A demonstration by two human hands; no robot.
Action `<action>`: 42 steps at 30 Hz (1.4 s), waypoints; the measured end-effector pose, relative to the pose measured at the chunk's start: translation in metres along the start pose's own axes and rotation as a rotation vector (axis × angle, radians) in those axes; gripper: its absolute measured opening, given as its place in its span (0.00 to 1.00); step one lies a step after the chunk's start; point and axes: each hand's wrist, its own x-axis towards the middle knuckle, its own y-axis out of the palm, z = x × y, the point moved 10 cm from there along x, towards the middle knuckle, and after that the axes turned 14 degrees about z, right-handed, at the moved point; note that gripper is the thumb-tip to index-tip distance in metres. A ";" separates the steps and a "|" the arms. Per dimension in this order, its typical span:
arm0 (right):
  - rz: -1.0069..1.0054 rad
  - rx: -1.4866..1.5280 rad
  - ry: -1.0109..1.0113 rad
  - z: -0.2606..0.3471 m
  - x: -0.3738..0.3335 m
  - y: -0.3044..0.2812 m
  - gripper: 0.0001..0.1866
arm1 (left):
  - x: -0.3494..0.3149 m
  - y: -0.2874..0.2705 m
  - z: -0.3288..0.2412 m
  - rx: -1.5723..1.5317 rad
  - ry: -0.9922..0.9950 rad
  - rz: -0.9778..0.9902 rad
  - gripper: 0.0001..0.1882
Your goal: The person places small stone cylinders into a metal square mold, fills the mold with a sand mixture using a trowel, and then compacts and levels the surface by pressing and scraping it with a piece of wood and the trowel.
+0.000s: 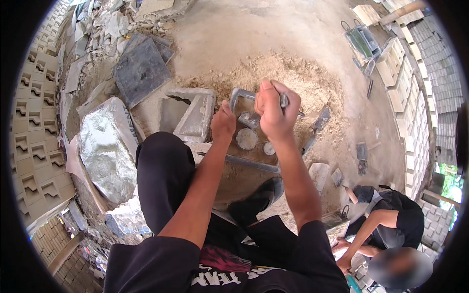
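Note:
A grey rectangular metal mould [254, 162] lies on the sandy ground before me. Inside it are a round pale disc [246, 139], a smaller disc [268, 148] and a short cylindrical piece [248, 118]. My left hand [223, 122] is closed at the mould's left side, thumb up; its fingertips are partly hidden. Over the mould's right far corner, my right hand [277, 108] makes a fist round a small grey tool [284, 100]. Most of that tool is covered by the fingers, so its kind is unclear.
Left of the mould lie a cast concrete frame [195, 115] and dark square plates [141, 71]. A plastic-wrapped pale sack [108, 149] is further left. A trowel [320, 122] rests right of the loose sand [312, 78]. Another person [391, 217] crouches at lower right. Stacked blocks [398, 100] line the right.

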 end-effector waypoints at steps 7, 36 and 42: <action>-0.083 -0.137 0.032 0.007 0.021 0.019 0.25 | 0.006 0.006 0.012 -0.025 -0.011 0.068 0.38; -0.257 -0.264 0.078 0.024 -0.020 0.000 0.24 | 0.027 0.019 0.021 -0.072 0.073 0.038 0.37; -0.323 -0.373 0.084 0.031 -0.026 0.048 0.26 | 0.128 0.029 0.107 -0.376 0.112 0.084 0.28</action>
